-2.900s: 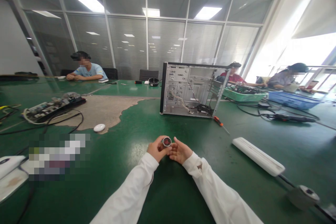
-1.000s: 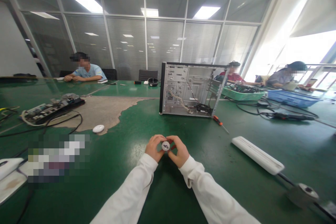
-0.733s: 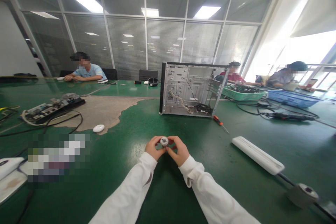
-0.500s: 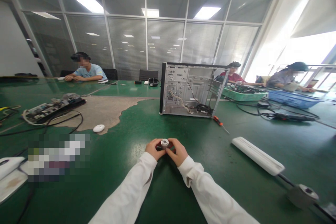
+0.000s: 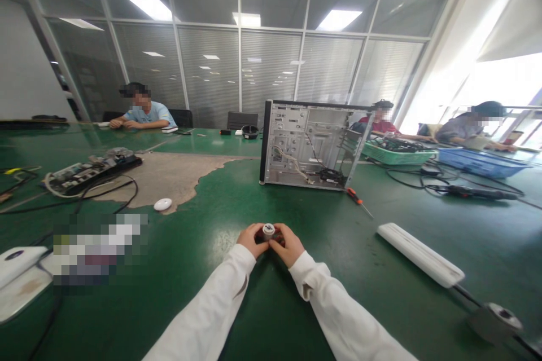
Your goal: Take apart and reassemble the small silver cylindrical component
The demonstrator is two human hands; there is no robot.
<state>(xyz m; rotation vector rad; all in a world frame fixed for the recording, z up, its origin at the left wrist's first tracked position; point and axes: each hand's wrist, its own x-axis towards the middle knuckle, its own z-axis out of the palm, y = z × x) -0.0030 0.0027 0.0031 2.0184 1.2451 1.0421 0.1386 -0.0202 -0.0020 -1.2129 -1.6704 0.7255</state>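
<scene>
Between my two hands is a small silver-grey cylindrical part [image 5: 268, 230] with dark holes in its round top face; its exact kind is unclear. My left hand [image 5: 251, 240] closes on it from the left, fingers curled. From the right, my right hand [image 5: 290, 245] grips the same part, thumb at its near side. The thumbs almost meet in front of it, and the fingers hide its sides. Beyond the hands stands an opened computer case [image 5: 313, 146] with bare metal and cables inside. An orange-handled screwdriver [image 5: 354, 196] lies by its lower right corner.
A white bar-shaped device [image 5: 419, 254] with a cable lies to the right. Behind it are a green basket [image 5: 400, 155] of cables and a blue basket [image 5: 483, 162]. A power strip [image 5: 91, 172] and white oval object [image 5: 163, 205] lie left. Several people sit across the table.
The view has turned slightly left, so the surroundings appear a little farther right. Both hands still hold the small cylindrical part, in nearly the same pose.
</scene>
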